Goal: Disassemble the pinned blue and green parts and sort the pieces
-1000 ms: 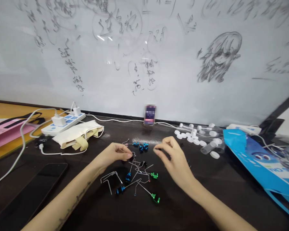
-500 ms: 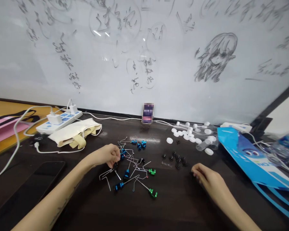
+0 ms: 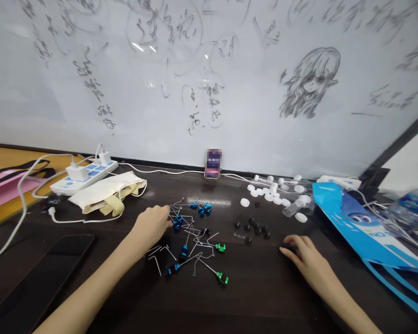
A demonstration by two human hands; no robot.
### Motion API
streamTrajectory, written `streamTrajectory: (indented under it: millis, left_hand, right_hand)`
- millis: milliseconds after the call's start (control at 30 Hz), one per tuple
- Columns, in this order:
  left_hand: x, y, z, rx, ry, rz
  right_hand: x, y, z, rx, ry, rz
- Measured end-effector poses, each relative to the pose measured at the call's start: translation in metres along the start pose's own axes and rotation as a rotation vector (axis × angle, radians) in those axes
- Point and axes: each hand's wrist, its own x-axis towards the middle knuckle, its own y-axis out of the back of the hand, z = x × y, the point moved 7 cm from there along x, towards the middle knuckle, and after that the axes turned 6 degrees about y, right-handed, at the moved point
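Observation:
My left hand (image 3: 152, 224) reaches over the left edge of a loose cluster of bent metal wires, its back to me and its fingertips mostly hidden. Wire pieces with blue metallic ends (image 3: 177, 223) are right beside its fingers. Below it lie plain bent wires (image 3: 157, 264) and a dark piece partly covered by the hand. Wires with green ends (image 3: 222, 278) are at the near side of the cluster. My right hand (image 3: 304, 255) rests on the table, fingers loosely curled and thumb apart, holding nothing I can see. Several small black screw-like parts (image 3: 257, 228) lie to its left.
White round caps (image 3: 277, 200) and clear tubes (image 3: 294, 208) lie at back right, near a blue bag (image 3: 355, 222). A small phone (image 3: 213, 163) leans on the whiteboard (image 3: 160, 116). A large phone (image 3: 45, 278), cream pouch (image 3: 106, 191) and power strip (image 3: 90, 176) are on the left.
My left hand has shifted off the dark piece, leaving it lower down, and now covers the blue-ended wires' edge. My right hand has moved slightly right, fingers spreading; one black part sits farther left.

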Motion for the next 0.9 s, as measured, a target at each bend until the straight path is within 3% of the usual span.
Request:
streamTrajectory:
  millis: [133, 267, 433, 600, 700, 900]
  left_hand:
    - [-0.012, -0.015, 0.024, 0.028, -0.183, -0.103]
    - [-0.014, -0.031, 0.027, 0.046, -0.246, -0.213]
    - [-0.02, -0.043, 0.033, 0.118, -0.22, -0.195]
    - [-0.027, -0.056, 0.037, 0.167, -0.186, -0.154]
    - [-0.025, -0.05, 0.037, 0.13, -0.21, -0.181]
    - [-0.014, -0.025, 0.033, -0.095, -0.215, -0.332]
  right_hand:
    - [0.004, -0.007, -0.007, 0.114, 0.084, -0.065]
    - [0.007, -0.006, -0.033, 0.246, 0.081, -0.103]
    - [0.012, 0.005, -0.065, 0.268, 0.186, -0.068]
    - [0.013, 0.0, -0.061, 0.345, 0.071, -0.038]
    - [0.014, -0.009, -0.059, 0.422, 0.066, -0.035]
    - [0.014, -0.009, -0.071, 0.285, 0.26, 0.067]
